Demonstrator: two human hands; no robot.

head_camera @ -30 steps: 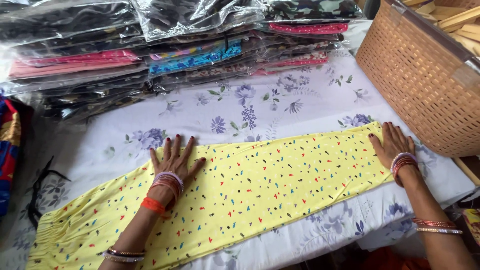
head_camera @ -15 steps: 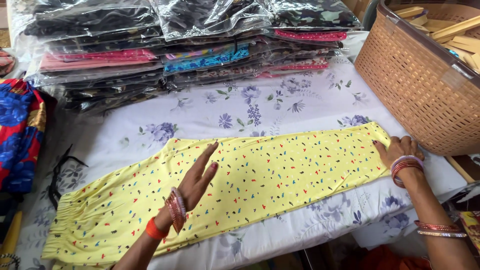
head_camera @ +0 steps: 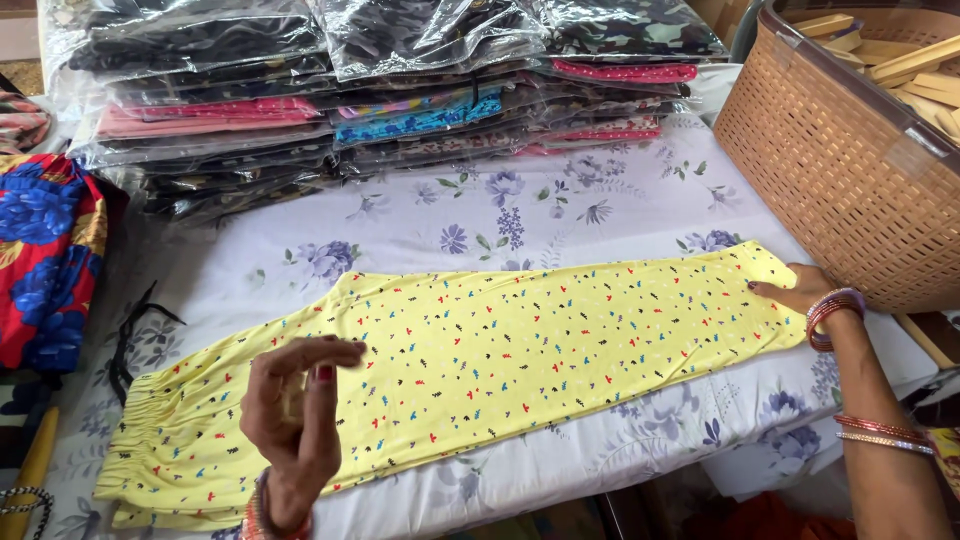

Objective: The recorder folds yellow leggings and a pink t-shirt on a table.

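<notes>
While the yellow printed trouser leg (head_camera: 480, 370) lies flat and slantwise on the floral bedsheet (head_camera: 420, 225), the right hand (head_camera: 800, 292) rests palm-down on its far hem end, fingers flat and gripping nothing, just beside the brown woven plastic basket (head_camera: 840, 170). Above the cloth near its gathered waistband end, the left hand (head_camera: 295, 420) is lifted clear, fingers loosely curled toward the thumb, holding nothing. Beyond the garment sit stacks of clear-bagged folded clothes (head_camera: 380, 90).

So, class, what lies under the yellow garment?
A white floral sheet shows around the yellow garment. Whatever is beneath the sheet is covered.
</notes>
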